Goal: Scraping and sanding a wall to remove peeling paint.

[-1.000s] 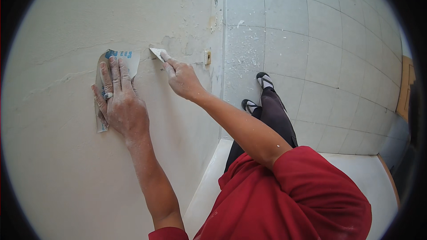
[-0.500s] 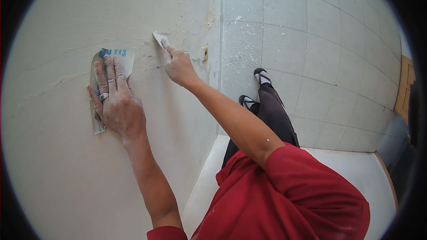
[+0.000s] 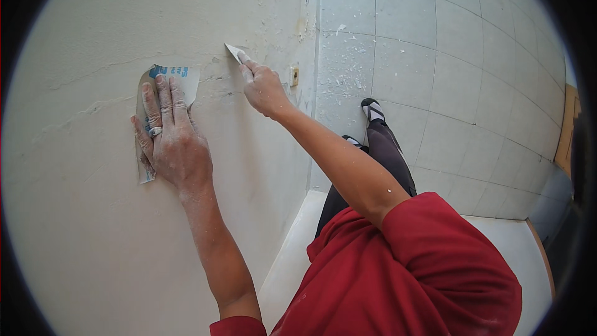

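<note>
My left hand (image 3: 177, 143), dusted white and wearing a ring, lies flat with its fingers stretched over a pale sheet (image 3: 188, 79) with blue print, apparently sandpaper. That hand presses the sheet against the off-white wall (image 3: 93, 211); its thumb is mostly hidden. Farther right, my right hand (image 3: 264, 90) is closed round a scraper (image 3: 232, 51) with a light-coloured, flat blade. The blade's edge meets the wall beside a rough, cracked patch (image 3: 214, 79). Most of the scraper's handle is hidden in my fingers.
A small yellowish socket box (image 3: 294, 75) is set in the wall just right of my right hand. White flakes (image 3: 348, 65) litter the tiled floor (image 3: 454, 87) along the wall's foot. My sandalled foot (image 3: 373, 111) stands on the tiles. A raised white ledge (image 3: 292, 236) runs near my body.
The whole view has shifted a little, so the wall and floor sit farther right. Against the wall, the scraper has slid slightly toward the socket box. My left hand stays on the sheet.
</note>
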### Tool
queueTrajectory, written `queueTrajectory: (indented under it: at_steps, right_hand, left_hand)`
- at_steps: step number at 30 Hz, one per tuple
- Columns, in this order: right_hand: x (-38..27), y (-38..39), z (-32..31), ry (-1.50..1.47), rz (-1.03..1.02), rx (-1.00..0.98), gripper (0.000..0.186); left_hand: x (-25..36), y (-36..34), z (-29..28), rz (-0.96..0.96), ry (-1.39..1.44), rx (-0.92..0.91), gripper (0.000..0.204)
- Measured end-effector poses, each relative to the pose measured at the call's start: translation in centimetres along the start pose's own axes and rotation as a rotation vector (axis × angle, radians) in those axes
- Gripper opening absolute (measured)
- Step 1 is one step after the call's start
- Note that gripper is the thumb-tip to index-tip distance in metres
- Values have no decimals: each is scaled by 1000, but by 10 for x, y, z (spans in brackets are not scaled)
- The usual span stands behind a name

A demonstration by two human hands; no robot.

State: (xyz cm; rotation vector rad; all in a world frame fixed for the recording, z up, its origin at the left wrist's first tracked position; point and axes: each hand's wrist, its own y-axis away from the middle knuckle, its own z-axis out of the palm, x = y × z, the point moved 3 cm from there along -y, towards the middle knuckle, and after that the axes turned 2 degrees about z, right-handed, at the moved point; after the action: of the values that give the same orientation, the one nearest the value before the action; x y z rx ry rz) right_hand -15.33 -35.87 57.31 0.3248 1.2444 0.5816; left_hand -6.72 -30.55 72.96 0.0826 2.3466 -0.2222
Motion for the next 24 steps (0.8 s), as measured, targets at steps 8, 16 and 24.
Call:
queueTrajectory:
  at_steps: [8, 16, 24]
  right_hand:
    - [4, -12, 8, 17, -174, 101, 41]
    - [13, 32, 36, 131, -525, 41, 43]
    - [-8, 11, 16, 36, -376, -53, 43]
  left_hand:
    - [6, -7, -6, 12, -50, 3, 45]
    - [2, -3, -4, 6, -148, -16, 45]
    - [3, 1, 1, -10, 10, 20, 46]
